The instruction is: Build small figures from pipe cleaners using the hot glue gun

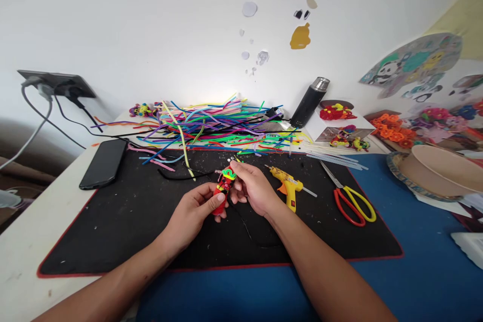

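Observation:
Between both hands, above the black mat (132, 241), is a small pipe-cleaner figure (222, 188) in red, with green and yellow bands near its top. My left hand (202, 201) is closed round its lower red part, thumb in front. The fingers of my right hand (252, 186) pinch its upper end, close to small white round bits at the tip; what exactly lies under that thumb is hidden. Just right of my right hand lies a yellow hot glue gun (289, 186) with a clear glue stick in its back. A black pipe cleaner (177, 177) lies to the left.
Loose coloured pipe cleaners (211, 121) are heaped along the wall. Scissors (350, 201) with red and yellow handles lie at right, a phone (103, 163) at left. A black flask (310, 103) leans near a white box (347, 126). Bowls (433, 171) stand far right.

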`<action>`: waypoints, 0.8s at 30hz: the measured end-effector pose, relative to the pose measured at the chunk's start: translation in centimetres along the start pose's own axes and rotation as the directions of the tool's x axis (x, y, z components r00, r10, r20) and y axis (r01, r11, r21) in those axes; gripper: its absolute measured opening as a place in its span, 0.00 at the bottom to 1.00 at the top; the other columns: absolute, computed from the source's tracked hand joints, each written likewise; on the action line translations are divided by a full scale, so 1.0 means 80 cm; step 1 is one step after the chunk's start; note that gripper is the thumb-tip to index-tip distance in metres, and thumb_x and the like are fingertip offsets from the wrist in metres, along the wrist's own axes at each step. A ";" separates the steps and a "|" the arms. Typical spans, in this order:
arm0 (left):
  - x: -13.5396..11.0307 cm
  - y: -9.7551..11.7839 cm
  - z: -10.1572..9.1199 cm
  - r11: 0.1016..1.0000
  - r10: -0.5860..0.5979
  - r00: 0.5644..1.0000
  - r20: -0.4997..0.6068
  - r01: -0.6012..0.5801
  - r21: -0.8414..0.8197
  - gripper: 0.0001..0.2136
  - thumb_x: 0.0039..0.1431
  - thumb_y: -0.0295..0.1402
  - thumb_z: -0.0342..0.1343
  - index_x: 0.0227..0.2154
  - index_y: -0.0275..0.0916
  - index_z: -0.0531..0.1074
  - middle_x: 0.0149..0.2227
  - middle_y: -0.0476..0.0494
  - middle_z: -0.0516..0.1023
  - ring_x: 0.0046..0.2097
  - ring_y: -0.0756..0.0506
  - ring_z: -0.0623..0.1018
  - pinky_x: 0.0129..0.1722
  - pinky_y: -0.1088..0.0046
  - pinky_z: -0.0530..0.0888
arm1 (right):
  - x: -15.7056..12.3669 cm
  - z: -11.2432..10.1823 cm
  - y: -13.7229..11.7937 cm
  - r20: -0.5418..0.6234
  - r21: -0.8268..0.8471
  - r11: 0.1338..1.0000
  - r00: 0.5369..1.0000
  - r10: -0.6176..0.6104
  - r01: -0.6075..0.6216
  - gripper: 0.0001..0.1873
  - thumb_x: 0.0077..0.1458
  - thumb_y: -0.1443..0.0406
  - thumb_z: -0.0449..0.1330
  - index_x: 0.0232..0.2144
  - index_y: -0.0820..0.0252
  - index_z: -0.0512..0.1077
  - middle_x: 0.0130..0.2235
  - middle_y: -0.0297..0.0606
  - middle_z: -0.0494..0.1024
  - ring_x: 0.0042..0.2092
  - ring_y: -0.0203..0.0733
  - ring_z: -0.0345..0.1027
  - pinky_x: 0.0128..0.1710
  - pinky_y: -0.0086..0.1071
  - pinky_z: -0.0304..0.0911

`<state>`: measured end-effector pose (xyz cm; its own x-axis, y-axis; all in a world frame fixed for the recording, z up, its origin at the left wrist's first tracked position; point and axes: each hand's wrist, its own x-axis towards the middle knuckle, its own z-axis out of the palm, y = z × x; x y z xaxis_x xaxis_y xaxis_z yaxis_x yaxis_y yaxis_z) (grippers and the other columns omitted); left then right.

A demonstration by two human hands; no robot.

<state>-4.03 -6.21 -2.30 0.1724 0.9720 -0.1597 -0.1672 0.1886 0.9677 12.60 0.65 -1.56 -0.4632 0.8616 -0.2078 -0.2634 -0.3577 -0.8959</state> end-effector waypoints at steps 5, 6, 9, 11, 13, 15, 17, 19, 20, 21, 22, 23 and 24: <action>0.000 0.001 0.001 1.000 0.003 1.000 -0.001 -0.003 -0.012 0.17 0.59 0.48 0.67 0.34 0.36 0.78 0.30 0.46 0.79 0.29 0.49 0.75 0.28 0.74 0.73 | 0.000 0.000 0.000 0.001 0.006 1.000 1.000 0.001 -0.001 0.28 0.54 0.42 0.68 0.26 0.58 0.67 0.19 0.23 0.64 0.17 0.32 0.67 0.13 0.23 0.47; 0.000 0.001 0.001 1.000 0.004 1.000 -0.003 -0.004 -0.015 0.17 0.59 0.48 0.67 0.34 0.36 0.78 0.30 0.46 0.79 0.29 0.49 0.76 0.28 0.74 0.73 | 0.000 0.000 0.000 0.002 0.007 1.000 1.000 0.001 -0.001 0.28 0.54 0.42 0.68 0.26 0.58 0.66 0.19 0.23 0.64 0.17 0.32 0.67 0.13 0.23 0.46; -0.001 0.002 0.001 1.000 0.006 1.000 -0.006 -0.006 -0.016 0.17 0.59 0.48 0.67 0.34 0.36 0.78 0.30 0.46 0.79 0.29 0.48 0.76 0.28 0.74 0.73 | -0.001 0.001 -0.001 0.002 0.009 1.000 1.000 0.002 -0.002 0.28 0.53 0.42 0.68 0.26 0.58 0.66 0.19 0.23 0.63 0.17 0.32 0.67 0.13 0.23 0.46; -0.001 0.002 0.001 1.000 0.007 1.000 -0.006 -0.007 -0.016 0.17 0.59 0.48 0.68 0.34 0.36 0.78 0.30 0.46 0.79 0.29 0.48 0.76 0.28 0.74 0.73 | -0.001 0.001 -0.001 -0.001 0.008 1.000 1.000 0.007 -0.007 0.28 0.53 0.42 0.68 0.26 0.58 0.66 0.19 0.23 0.63 0.17 0.32 0.67 0.13 0.24 0.46; -0.001 0.002 0.001 1.000 0.007 1.000 -0.008 -0.007 -0.017 0.17 0.59 0.47 0.68 0.33 0.36 0.78 0.30 0.46 0.78 0.28 0.49 0.76 0.28 0.74 0.73 | -0.002 0.001 -0.002 -0.002 0.004 1.000 1.000 0.008 -0.008 0.28 0.53 0.42 0.68 0.26 0.58 0.66 0.19 0.23 0.63 0.17 0.32 0.67 0.13 0.24 0.46; -0.001 0.002 0.002 1.000 0.008 1.000 -0.010 -0.008 -0.018 0.17 0.59 0.47 0.67 0.33 0.36 0.79 0.30 0.46 0.78 0.29 0.49 0.76 0.28 0.74 0.73 | -0.002 0.002 -0.002 -0.003 0.000 1.000 1.000 0.008 -0.008 0.28 0.54 0.42 0.67 0.26 0.57 0.66 0.19 0.23 0.63 0.17 0.32 0.67 0.13 0.24 0.45; -0.002 0.002 0.002 1.000 0.010 1.000 -0.012 -0.011 -0.017 0.16 0.60 0.47 0.67 0.34 0.37 0.79 0.30 0.46 0.79 0.29 0.49 0.76 0.28 0.74 0.73 | -0.002 0.002 -0.003 -0.001 -0.002 1.000 1.000 0.007 -0.007 0.28 0.54 0.42 0.67 0.26 0.57 0.66 0.19 0.23 0.63 0.17 0.32 0.67 0.13 0.24 0.45; -0.002 0.001 0.001 1.000 0.011 1.000 -0.014 -0.011 -0.012 0.16 0.60 0.47 0.67 0.34 0.36 0.79 0.30 0.46 0.79 0.29 0.49 0.76 0.28 0.74 0.74 | -0.001 0.001 -0.003 0.002 -0.003 1.000 1.000 0.008 -0.008 0.28 0.53 0.41 0.67 0.27 0.57 0.66 0.19 0.23 0.63 0.17 0.32 0.66 0.13 0.24 0.45; -0.002 0.001 0.001 1.000 0.010 1.000 -0.016 -0.010 -0.008 0.16 0.60 0.47 0.67 0.34 0.36 0.79 0.30 0.46 0.79 0.29 0.49 0.76 0.28 0.74 0.74 | -0.001 0.001 -0.003 0.004 -0.003 1.000 1.000 0.009 -0.009 0.28 0.53 0.41 0.67 0.27 0.57 0.66 0.19 0.23 0.63 0.17 0.32 0.66 0.13 0.24 0.45; -0.002 0.001 0.000 1.000 0.010 1.000 -0.018 -0.010 -0.004 0.16 0.60 0.47 0.67 0.34 0.36 0.78 0.30 0.46 0.79 0.29 0.49 0.76 0.28 0.74 0.74 | -0.001 0.001 -0.002 0.005 -0.004 1.000 1.000 0.010 -0.010 0.28 0.53 0.41 0.67 0.27 0.57 0.66 0.19 0.23 0.63 0.17 0.32 0.66 0.13 0.24 0.45; -0.002 0.000 0.000 1.000 0.009 1.000 -0.019 -0.009 0.002 0.16 0.60 0.47 0.67 0.34 0.36 0.78 0.30 0.46 0.79 0.29 0.49 0.76 0.28 0.74 0.74 | -0.001 0.001 -0.002 0.005 -0.005 1.000 1.000 0.010 -0.010 0.28 0.53 0.41 0.67 0.27 0.57 0.66 0.19 0.23 0.63 0.17 0.32 0.66 0.13 0.24 0.45; -0.002 0.000 -0.001 1.000 0.010 1.000 -0.021 -0.010 0.007 0.16 0.60 0.46 0.67 0.34 0.36 0.78 0.30 0.46 0.79 0.29 0.49 0.76 0.28 0.74 0.74 | -0.001 0.000 -0.002 0.003 -0.007 1.000 1.000 0.010 -0.010 0.28 0.53 0.41 0.67 0.27 0.57 0.66 0.19 0.23 0.63 0.17 0.32 0.66 0.13 0.24 0.45; -0.001 0.000 -0.001 1.000 0.010 1.000 -0.025 -0.010 0.011 0.16 0.60 0.46 0.67 0.34 0.36 0.78 0.30 0.46 0.79 0.29 0.49 0.76 0.29 0.74 0.74 | -0.001 0.000 -0.001 0.001 -0.008 1.000 1.000 0.009 -0.009 0.28 0.53 0.42 0.67 0.27 0.57 0.66 0.19 0.23 0.63 0.17 0.32 0.66 0.13 0.24 0.45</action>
<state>-4.13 -6.31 -2.32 0.1466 0.9770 -0.1549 -0.1576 0.1777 0.9714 12.68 0.66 -1.47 -0.4663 0.8580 -0.2155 -0.2521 -0.3624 -0.8973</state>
